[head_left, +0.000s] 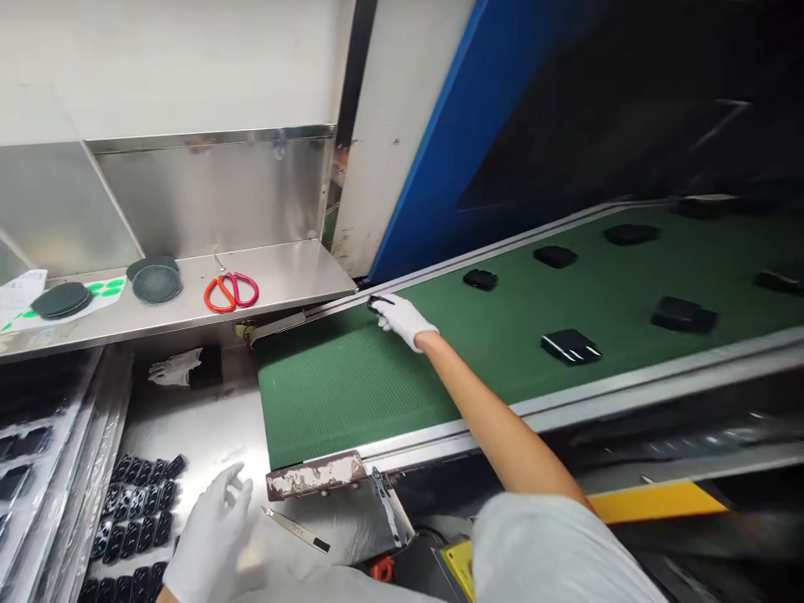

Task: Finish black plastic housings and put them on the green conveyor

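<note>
My right hand (402,319), in a white glove, reaches over the green conveyor belt (320,394) near its far edge. Its fingers are closed on a small black part (378,300), mostly hidden by the glove. Gloved in white too, my left hand (210,536) hovers over the steel table with fingers apart and nothing in them. Tweezers (295,529) lie just right of it. To its left, small glossy black parts (139,498) stand in several rows. Farther along the belt lie larger black pieces, among them a shiny one (571,346) and a smaller one (481,279).
A steel shelf (295,280) carries red-handled scissors (229,291) and dark round discs (157,280). Under it lies a crumpled white glove (176,368). Stacked trays (56,502) stand at left. A worn metal block (317,475) sits at the belt's near end, beside a blue panel's machine (433,167).
</note>
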Tool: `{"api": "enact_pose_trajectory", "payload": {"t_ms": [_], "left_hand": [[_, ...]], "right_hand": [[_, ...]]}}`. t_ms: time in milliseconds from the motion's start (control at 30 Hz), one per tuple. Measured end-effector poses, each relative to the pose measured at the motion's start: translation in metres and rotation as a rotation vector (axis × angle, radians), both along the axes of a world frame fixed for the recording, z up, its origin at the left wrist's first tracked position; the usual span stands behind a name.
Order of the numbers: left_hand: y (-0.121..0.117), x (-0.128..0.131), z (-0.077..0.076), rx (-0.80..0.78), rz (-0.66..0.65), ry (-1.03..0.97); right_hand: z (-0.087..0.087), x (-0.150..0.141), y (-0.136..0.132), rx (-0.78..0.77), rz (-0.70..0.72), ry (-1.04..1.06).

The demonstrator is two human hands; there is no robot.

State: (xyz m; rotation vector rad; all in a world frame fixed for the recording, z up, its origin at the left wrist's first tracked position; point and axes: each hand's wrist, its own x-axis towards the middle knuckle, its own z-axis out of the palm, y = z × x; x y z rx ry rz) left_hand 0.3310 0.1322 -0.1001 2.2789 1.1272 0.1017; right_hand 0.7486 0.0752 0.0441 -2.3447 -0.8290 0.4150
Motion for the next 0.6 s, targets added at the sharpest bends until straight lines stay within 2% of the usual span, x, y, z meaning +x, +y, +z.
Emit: {"api": "enact_pose_trajectory", "payload": {"t_ms": [33, 67, 100, 133, 200, 267, 367, 433, 500, 600], "left_hand": [[-0.002, 0.012, 0.013, -0.032, 0.062, -0.053], [-0.004, 0.024, 0.026, -0.097, 0.159, -0.221], [-0.006, 0.035, 0.038, -0.128, 0.196, -0.386], [-0.007, 0.045, 0.048, -0.161, 0.145, -0.521], [-0.010, 0.057, 0.062, -0.196, 0.015, -0.736], [-0.016, 0.056, 0.069, -0.212, -0.030, -0.884], [-0.032, 0.032, 0.074, -0.179, 0.079, -1.005], [-0.043, 0.010, 0.078, -0.184, 0.147, -0.978], [-0.049, -0.009, 0.081, -0.215, 0.149, -0.945], [-0.051, -0.030, 0.082, -0.228, 0.121, -1.012]], "right_hand": [[-0.003, -0.029, 0.002, 0.024, 0.072, 0.062], [-0.006, -0.061, 0.001, 0.036, 0.153, 0.123], [-0.010, -0.096, -0.002, 0.049, 0.232, 0.173], [-0.014, -0.132, -0.006, 0.087, 0.322, 0.218], [-0.019, -0.195, -0.019, 0.298, 0.527, 0.342], [-0.022, -0.242, -0.032, 0.424, 0.611, 0.468], [-0.028, -0.282, -0.049, 0.458, 0.656, 0.533], [-0.030, -0.298, -0.059, 0.451, 0.643, 0.510], [-0.029, -0.314, -0.066, 0.434, 0.613, 0.486], [-0.022, -0.334, -0.072, 0.411, 0.620, 0.402]]}}
